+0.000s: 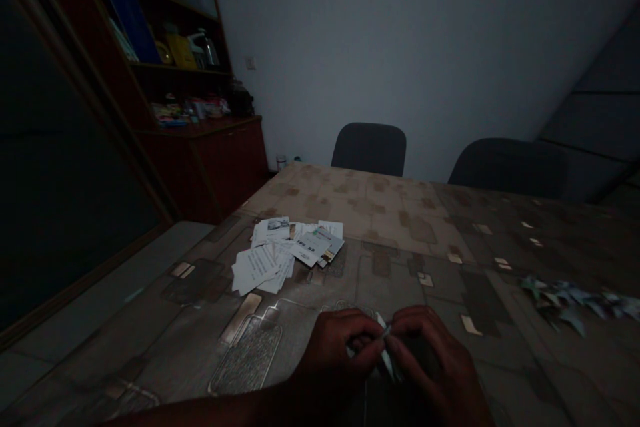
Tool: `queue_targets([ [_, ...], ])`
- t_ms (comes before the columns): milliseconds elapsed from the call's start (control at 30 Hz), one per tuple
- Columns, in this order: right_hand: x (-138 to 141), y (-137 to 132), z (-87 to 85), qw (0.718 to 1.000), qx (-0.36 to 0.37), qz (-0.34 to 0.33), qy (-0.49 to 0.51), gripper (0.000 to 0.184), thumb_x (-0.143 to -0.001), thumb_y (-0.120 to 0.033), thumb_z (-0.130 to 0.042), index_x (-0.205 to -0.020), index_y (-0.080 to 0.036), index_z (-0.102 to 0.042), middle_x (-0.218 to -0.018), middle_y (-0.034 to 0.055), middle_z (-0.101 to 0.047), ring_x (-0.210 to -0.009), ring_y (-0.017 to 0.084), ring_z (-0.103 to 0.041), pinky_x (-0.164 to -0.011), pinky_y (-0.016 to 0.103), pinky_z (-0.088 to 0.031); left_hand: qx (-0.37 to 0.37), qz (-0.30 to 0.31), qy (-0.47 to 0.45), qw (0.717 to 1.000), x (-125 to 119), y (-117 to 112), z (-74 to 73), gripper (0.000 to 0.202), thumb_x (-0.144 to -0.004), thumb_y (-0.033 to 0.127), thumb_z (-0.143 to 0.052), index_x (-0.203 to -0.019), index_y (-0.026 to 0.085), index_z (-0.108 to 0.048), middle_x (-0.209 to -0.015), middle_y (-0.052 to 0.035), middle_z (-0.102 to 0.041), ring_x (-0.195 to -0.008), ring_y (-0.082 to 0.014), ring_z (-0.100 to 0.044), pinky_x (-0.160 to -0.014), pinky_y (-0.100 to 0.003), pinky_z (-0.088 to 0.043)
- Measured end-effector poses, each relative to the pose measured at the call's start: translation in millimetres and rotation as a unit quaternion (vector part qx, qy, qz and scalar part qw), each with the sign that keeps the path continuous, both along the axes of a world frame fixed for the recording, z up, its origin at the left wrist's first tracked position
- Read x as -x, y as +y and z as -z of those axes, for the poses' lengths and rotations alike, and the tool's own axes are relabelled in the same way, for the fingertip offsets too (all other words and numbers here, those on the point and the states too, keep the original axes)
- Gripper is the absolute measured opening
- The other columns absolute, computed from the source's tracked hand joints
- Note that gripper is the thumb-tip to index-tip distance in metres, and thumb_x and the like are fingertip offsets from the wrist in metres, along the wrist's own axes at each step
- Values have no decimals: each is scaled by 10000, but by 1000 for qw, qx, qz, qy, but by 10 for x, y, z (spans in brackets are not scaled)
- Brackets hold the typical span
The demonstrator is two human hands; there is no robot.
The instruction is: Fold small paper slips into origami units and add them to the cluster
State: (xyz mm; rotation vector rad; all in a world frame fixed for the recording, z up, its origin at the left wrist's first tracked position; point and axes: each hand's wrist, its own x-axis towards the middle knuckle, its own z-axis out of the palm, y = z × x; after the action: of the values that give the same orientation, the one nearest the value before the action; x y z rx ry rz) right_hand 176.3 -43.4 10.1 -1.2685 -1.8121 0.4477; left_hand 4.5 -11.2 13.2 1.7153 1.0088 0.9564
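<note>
Both of my hands meet low over the near edge of the table. My left hand (336, 350) and my right hand (434, 359) are closed, pinching a small folded piece of pale paper (386, 347) between their fingertips. The paper is narrow and creased, partly hidden by my fingers. A loose pile of white printed paper slips (285, 252) lies on the table ahead and to the left of my hands. A heap of small folded paper pieces (575, 300) sits on the right.
The table wears a patterned brown oilcloth (380, 213). Two dark chairs (369, 148) (507, 163) stand at its far side. A dark wooden shelf cabinet (200, 113) with books and jars fills the left corner. The room is dim.
</note>
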Motion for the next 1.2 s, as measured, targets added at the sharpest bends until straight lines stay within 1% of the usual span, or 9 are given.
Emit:
queue_targets([
  [33, -1, -2, -1, 1000, 3, 8, -4, 43, -915, -294, -591, -899, -255, -592, -827, -3, -634, -760, 183, -634, -662, 270, -515, 3, -2, 1, 1000, 0, -1, -4, 115, -734, 116, -638, -718, 129, -751, -673, -46, -687, -642, -153, -602, -628, -240, -440],
  [133, -2, 10, -9, 1000, -7, 3, -22, 76, -906, -278, -601, -980, -260, -591, -862, 3, -644, -787, 189, -640, -673, 281, -522, -1, -6, -3, 1000, 4, -1, 12, 122, -729, 118, -632, -729, 134, -754, -684, -50, -696, -646, -159, -611, -634, -249, -446],
  [267, -3, 54, -13, 998, -33, -30, -43, 35, -914, -225, -579, -898, -253, -592, -848, 6, -651, -806, 191, -637, -688, 291, -518, -17, 0, -5, 1000, 17, 10, 61, 124, -734, 113, -632, -725, 131, -754, -678, -52, -701, -635, -155, -618, -625, -244, -451],
  [433, -5, 66, 10, 996, -58, -37, -48, 73, -883, -186, -610, -914, -251, -598, -839, 2, -658, -790, 183, -634, -671, 282, -518, -30, 14, -3, 999, 23, 16, 100, 131, -747, 108, -629, -743, 121, -759, -707, -70, -723, -666, -165, -641, -660, -255, -461],
  [633, -4, 69, 29, 998, -45, -31, -41, 87, -884, -167, -595, -841, -242, -610, -785, -3, -652, -750, 178, -624, -655, 281, -502, -32, 12, 0, 999, 23, 8, 139, 131, -741, 108, -620, -733, 134, -748, -696, -54, -710, -655, -160, -626, -651, -254, -456],
  [833, 20, 45, -24, 1000, -10, -25, -5, 135, -919, -225, -551, -803, -242, -617, -777, -4, -655, -750, 179, -624, -677, 276, -497, 34, -5, -10, 999, 4, 5, 60, 117, -742, 147, -632, -671, 137, -724, -646, -34, -686, -624, -152, -601, -607, -233, -438],
  [967, 29, 55, -25, 1000, -5, -24, -7, 164, -944, -254, -492, -877, -246, -641, -806, 18, -678, -782, 199, -643, -688, 296, -511, 73, -10, -20, 997, -10, 1, 22, 116, -720, 142, -627, -636, 132, -706, -620, -27, -663, -592, -137, -569, -576, -222, -420],
  [1067, 25, 83, 18, 998, -26, -35, -41, 62, -883, -248, -592, -836, -234, -631, -783, 15, -674, -747, 198, -639, -652, 294, -512, 80, -13, -20, 997, -16, -3, 31, 109, -696, 116, -620, -620, 135, -694, -603, -15, -642, -582, -130, -556, -568, -219, -411],
  [1200, 12, 86, 23, 998, -21, -33, -55, 162, -908, -231, -566, -749, -226, -596, -720, -4, -638, -705, 179, -610, -640, 279, -488, 70, -7, -1, 998, -30, -5, 35, 111, -702, 131, -612, -612, 137, -677, -591, -9, -626, -560, -126, -541, -551, -219, -403],
])
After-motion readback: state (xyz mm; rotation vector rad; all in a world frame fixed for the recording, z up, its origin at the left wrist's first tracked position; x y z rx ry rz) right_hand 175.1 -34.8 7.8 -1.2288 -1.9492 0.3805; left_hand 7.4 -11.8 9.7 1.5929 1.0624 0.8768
